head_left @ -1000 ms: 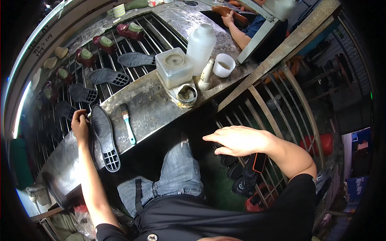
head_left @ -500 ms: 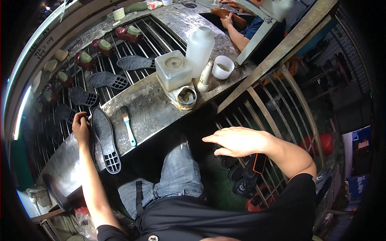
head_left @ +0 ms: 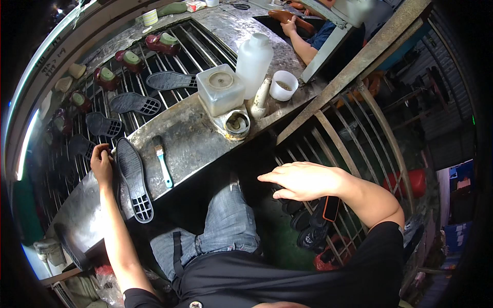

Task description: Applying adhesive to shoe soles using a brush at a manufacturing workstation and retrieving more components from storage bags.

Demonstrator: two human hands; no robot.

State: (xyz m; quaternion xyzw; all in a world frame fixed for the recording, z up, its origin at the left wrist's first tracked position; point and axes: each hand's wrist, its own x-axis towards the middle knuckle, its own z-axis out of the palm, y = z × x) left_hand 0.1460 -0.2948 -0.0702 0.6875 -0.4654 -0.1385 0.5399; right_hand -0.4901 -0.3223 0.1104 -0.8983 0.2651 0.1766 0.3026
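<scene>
My left hand [head_left: 101, 165] is at the near edge of the metal rack, its fingers curled; whether anything small is in them is hidden. Close to its right, a black shoe sole [head_left: 134, 179] lies tread up on the worn metal bench [head_left: 192, 146], its grid end overhanging the front edge. Just right of the sole rests a brush [head_left: 163, 163] with dark bristles and a teal and white handle. My right hand [head_left: 303, 180] hovers palm down beside my right knee, fingers stretched out, holding nothing.
Several black soles [head_left: 134, 103] and dark red shoe uppers on green lasts [head_left: 162, 43] sit on the barred rack [head_left: 197, 43]. A square container [head_left: 221, 90], white bottle [head_left: 254, 64] and white cup [head_left: 283, 86] stand behind. Another person's hand [head_left: 290, 25] holds a brown shoe. Metal railings [head_left: 339, 138] flank my right.
Soles and lasts on the rack appear slightly further left, partly from a small shift of the view. Both my hands keep nearly the same pose.
</scene>
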